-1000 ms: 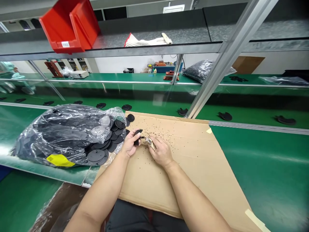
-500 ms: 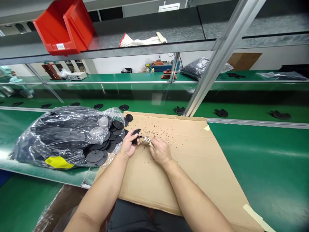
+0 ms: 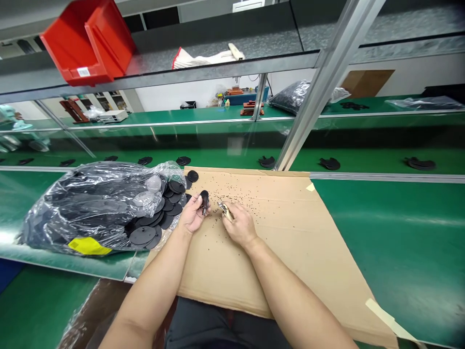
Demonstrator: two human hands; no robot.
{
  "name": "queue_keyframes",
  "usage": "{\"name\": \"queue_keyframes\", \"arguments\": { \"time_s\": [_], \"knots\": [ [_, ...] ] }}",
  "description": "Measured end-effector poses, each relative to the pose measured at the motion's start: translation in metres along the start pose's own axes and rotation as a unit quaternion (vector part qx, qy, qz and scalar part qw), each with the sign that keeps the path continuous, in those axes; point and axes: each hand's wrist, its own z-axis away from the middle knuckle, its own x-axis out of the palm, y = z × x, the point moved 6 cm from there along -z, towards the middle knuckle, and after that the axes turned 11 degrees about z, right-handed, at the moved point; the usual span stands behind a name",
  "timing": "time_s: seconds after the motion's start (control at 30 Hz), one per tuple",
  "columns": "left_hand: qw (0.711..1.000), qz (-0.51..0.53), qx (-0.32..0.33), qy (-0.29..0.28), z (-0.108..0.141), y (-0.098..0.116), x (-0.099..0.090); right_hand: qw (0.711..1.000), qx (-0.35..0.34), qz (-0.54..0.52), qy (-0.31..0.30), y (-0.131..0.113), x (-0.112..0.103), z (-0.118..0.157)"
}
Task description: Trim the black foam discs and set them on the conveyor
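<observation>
Tool [image 3: 226, 212] now farther from black part [image 3: 205, 199]

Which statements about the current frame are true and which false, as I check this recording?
1. The left hand holds a black part. True.
2. The right hand is empty. False: it holds a metal-tipped hand tool.
3. Tiny dark bits lie scattered on the cardboard sheet. True.
4. The red bin is right of the white glove. False: it is left.
5. Black discs lie by the clear plastic bag's mouth. True.
</observation>
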Motion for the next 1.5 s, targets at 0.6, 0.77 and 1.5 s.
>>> {"name": "queue_keyframes", "arguments": {
  "time_s": [0.6,0.77,1.5],
  "knots": [
    [0.994,0.004,-0.107,0.016,0.013,-0.009,0.014,0.990,-0.084,0.069,-0.094,-0.015,0.014,0.005],
    [0.994,-0.017,-0.111,0.002,0.013,-0.010,0.015,0.988,-0.070,0.072,-0.117,-0.015,0.016,0.005],
    [0.992,0.010,-0.122,0.011,0.012,-0.015,0.013,0.985,-0.017,-0.008,-0.171,-0.014,0.018,0.003]
  ]
}}
